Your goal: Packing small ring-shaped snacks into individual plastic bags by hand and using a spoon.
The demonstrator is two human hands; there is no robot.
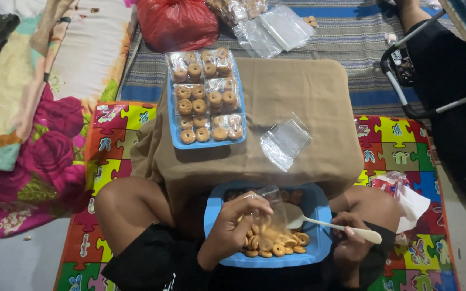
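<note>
The left hand point(233, 226) pinches a clear bag point(268, 213) open over the lap tray point(319, 240) so the right hand point(349, 237), gripping a spoon point(319, 222), can reach the cookies point(276, 245).

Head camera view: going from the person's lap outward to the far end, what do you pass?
Blue tray of loose ring cookies → empty clear bag on the brown-covered low table → blue tray of bagged cookies → red plastic bag.

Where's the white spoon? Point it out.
In the head view the spoon is at the lower right, held by the right hand, its bowl beside the clear bag in the left hand, over the lap tray of cookies.
</note>
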